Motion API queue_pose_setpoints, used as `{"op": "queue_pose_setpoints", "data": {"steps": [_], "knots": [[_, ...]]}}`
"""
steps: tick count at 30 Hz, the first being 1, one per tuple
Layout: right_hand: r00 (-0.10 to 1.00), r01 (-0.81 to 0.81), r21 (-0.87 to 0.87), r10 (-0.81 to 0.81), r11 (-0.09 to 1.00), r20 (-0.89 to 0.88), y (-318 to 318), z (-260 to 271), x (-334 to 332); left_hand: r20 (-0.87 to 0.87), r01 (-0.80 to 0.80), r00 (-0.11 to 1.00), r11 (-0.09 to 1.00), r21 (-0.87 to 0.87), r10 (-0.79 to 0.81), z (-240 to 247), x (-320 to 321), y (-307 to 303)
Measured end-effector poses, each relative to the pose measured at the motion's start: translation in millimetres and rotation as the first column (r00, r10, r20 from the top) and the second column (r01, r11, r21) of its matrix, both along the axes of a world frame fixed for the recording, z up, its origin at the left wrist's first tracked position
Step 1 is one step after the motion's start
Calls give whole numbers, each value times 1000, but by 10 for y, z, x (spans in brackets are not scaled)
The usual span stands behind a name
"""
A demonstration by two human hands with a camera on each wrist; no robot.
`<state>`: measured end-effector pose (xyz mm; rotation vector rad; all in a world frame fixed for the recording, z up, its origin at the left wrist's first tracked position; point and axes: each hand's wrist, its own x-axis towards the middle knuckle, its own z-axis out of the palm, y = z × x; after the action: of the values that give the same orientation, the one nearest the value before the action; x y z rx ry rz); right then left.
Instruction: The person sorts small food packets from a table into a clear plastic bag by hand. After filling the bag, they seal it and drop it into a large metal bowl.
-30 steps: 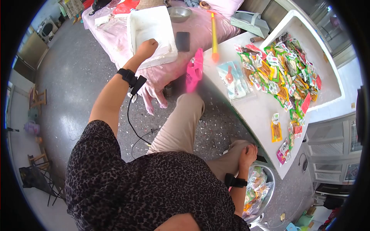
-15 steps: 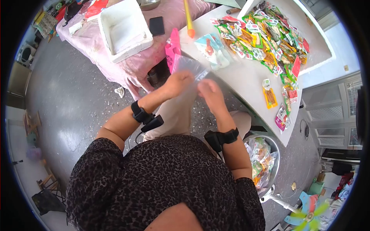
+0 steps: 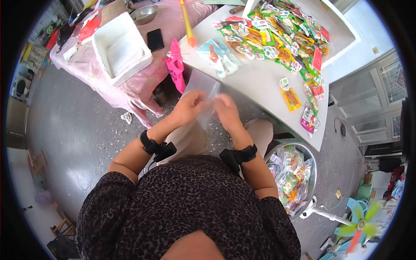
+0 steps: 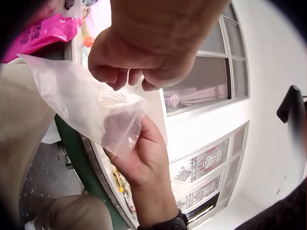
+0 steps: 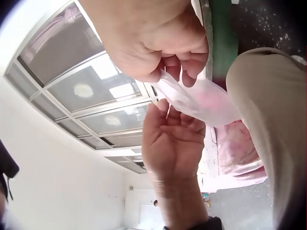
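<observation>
A clear plastic bag [image 3: 203, 89] [image 4: 79, 105] [image 5: 204, 103] hangs between the two hands, over the person's lap. The right hand [image 3: 227, 113] [image 4: 146, 155] [image 5: 153, 43] pinches one end of its edge between thumb and fingers. On the other side, the left hand [image 3: 190, 107] [image 4: 144, 48] [image 5: 175, 148] has curled fingers at the bag's upper edge, their exact contact partly hidden. Zip-like lines run along the bag's edge in the left wrist view. No contents can be made out in it.
Colourful food packets [image 3: 277, 37] lie heaped on the white table [image 3: 255, 78], near flat plastic bags [image 3: 218, 56]. A metal basin [image 3: 315, 173] of bagged packets stands by the right knee. Left, a foam box [image 3: 123, 47] and phone [image 3: 155, 40] rest on pink cloth.
The left hand has come from the foam box and the right hand from the knee to meet over the lap. The clear bag has appeared between them; the head view has shifted.
</observation>
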<state>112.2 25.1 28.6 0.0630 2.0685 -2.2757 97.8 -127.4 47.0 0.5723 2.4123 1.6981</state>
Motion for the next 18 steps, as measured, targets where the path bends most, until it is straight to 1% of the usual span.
{"op": "queue_pose_setpoints", "data": {"steps": [1, 2, 3, 4, 5, 7, 8, 10, 11, 12, 15, 16, 18], "knots": [[1000, -24, -8, 24, 1000, -16, -7, -19, -10, -122, 50, 991, 993, -110, -63, 47, 64, 43], [998, -49, -14, 49, 999, -33, -12, -64, -29, -209, 42, 975, 983, -178, -80, 54, 110, 77], [996, -77, -21, 76, 997, -49, -16, -83, -48, -247, 24, 966, 977, -212, -78, 38, 119, 106], [991, -93, 20, 95, 995, -99, -11, -90, -63, -284, 3, 956, 969, -246, -75, -2, 127, 126], [992, -93, 53, 98, 994, -84, 17, -86, -54, -320, -22, 945, 960, -278, -71, -33, 125, 138], [993, -101, 120, 108, 988, -55, 55, 3, -35, -276, 16, 958, 980, -199, -72, -55, 74, 116], [996, -71, 101, 75, 992, -39, 81, -3, -37, -255, 30, 964, 987, -158, -70, -53, 43, 95], [1000, -15, 63, 16, 998, -10, 141, -38, -64, -271, -40, 963, 989, -141, 0, -28, -8, 53], [999, 5, 105, 0, 994, -47, 169, -53, -84, -278, -75, 960, 988, -132, 36, -7, -34, 32], [996, 28, 146, -16, 989, -85, 195, -56, -108, -471, -144, 881, 975, -170, 48, 59, -76, 18], [981, 127, 223, -88, 967, -176, 229, 14, -208, -725, -313, 689, 894, -321, -18, 359, -156, 19], [973, 163, 241, -115, 957, -202, 240, 59, -261, -849, -366, 528, 896, -251, -22, 447, -202, 74], [952, 241, 254, -178, 937, -247, 274, 120, -376, -912, -363, 408, 910, -200, -37, 549, -293, 203]]}}
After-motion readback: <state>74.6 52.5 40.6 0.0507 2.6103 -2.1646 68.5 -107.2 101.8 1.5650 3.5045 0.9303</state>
